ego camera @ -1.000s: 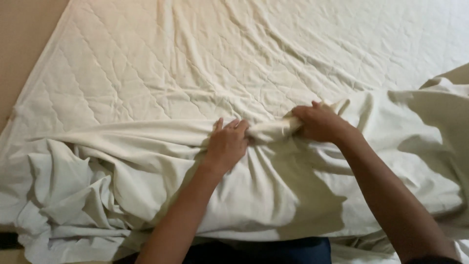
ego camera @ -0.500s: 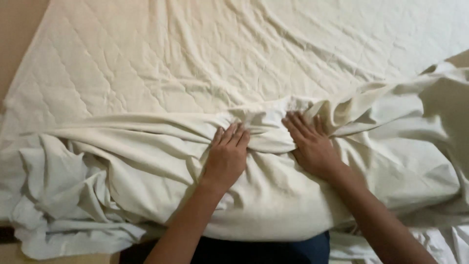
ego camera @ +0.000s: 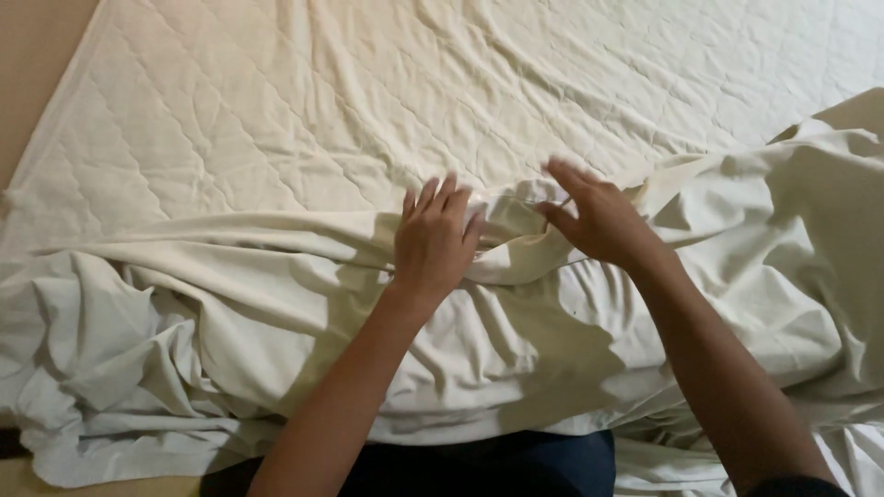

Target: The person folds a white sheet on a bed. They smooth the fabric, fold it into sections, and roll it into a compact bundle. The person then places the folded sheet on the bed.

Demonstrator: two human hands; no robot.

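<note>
A cream bed sheet [ego camera: 230, 313] lies bunched and wrinkled across the near side of a quilted white mattress [ego camera: 350, 101]. My left hand [ego camera: 435, 241] rests flat on the sheet near its upper edge, fingers spread and pointing away from me. My right hand [ego camera: 597, 217] is just to the right of it, fingers apart and blurred, touching a raised fold at the sheet's edge. Neither hand is closed around the cloth. A loose fold of sheet [ego camera: 516, 241] lies between the two hands.
More of the sheet [ego camera: 810, 202] is piled high at the right edge. A tan surface [ego camera: 37, 74] runs beside the mattress at the far left. Dark blue cloth [ego camera: 497, 465] shows at the bottom, under the sheet's near edge.
My right hand let go of the gathered sheet it gripped a second ago. Both hands flattened on the cloth, then slid up to its upper edge with fingers spread.
</note>
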